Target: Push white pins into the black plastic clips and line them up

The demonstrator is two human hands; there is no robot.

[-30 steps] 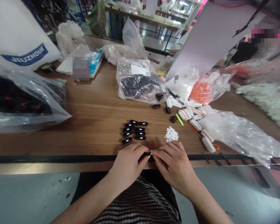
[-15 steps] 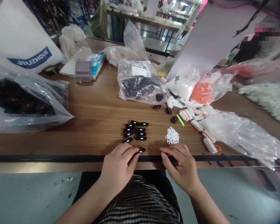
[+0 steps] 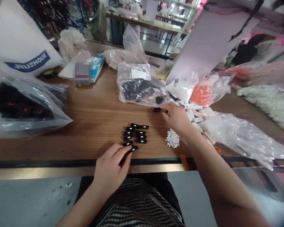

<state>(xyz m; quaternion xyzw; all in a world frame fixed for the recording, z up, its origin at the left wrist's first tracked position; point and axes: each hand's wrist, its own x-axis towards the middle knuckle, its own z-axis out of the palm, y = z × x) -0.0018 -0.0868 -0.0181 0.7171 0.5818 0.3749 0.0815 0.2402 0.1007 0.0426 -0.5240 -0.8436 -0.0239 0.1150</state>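
My left hand (image 3: 112, 167) is closed at the table's front edge, its thumb and fingertips pinching a small black plastic part (image 3: 134, 149) with two white dots. Just beyond it, two loose columns of similar dotted black parts (image 3: 141, 137) lie on the table. My right hand (image 3: 177, 116) reaches far forward, with thumb and index finger apart. Its index fingertip is beside a black part with a red spot (image 3: 156, 109); another dark piece shows partly behind the fingers. A pile of tiny white pegs (image 3: 172, 138) lies below my right wrist.
A clear bag of black parts (image 3: 139, 83) stands at the back, another bag (image 3: 23, 107) at the left. White cases with orange trim (image 3: 198, 115), an orange-filled bag (image 3: 201, 93) and a crumpled clear bag (image 3: 236, 132) crowd the right. A white panel (image 3: 196, 41) rises behind.
My right hand has moved from beside the white pegs forward to the loose black parts. My left hand has shifted slightly left with its black part, now close to the left column.
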